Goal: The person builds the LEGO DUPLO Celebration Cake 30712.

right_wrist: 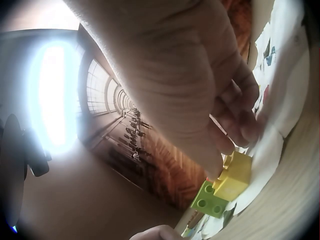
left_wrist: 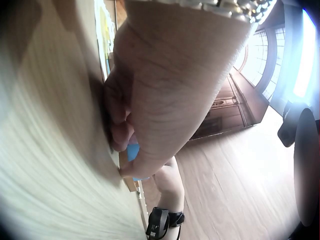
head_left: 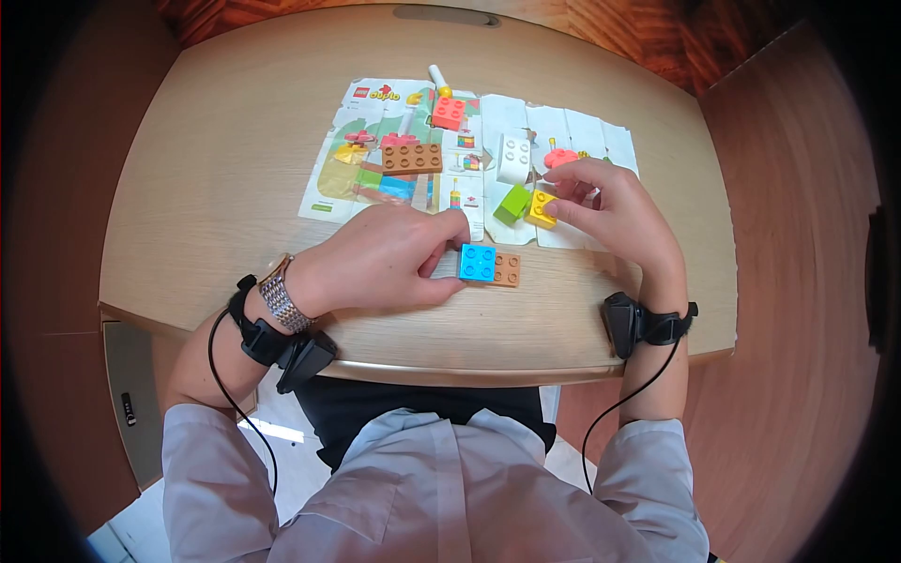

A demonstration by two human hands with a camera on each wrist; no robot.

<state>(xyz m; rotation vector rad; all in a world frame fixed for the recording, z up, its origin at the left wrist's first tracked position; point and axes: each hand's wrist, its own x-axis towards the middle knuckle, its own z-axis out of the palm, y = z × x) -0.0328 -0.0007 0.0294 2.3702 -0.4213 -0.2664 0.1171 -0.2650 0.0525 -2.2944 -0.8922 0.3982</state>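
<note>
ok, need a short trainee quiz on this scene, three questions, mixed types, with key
1. What does the blue brick sit on?
2. True or false: the green brick lies off the sheet.
3. Fill in: the right hand has its thumb at the ____ brick.

Key:
1. The tan brick.
2. False; the green brick lies on the sheet.
3. Yellow: the thumb is at the yellow brick.
</note>
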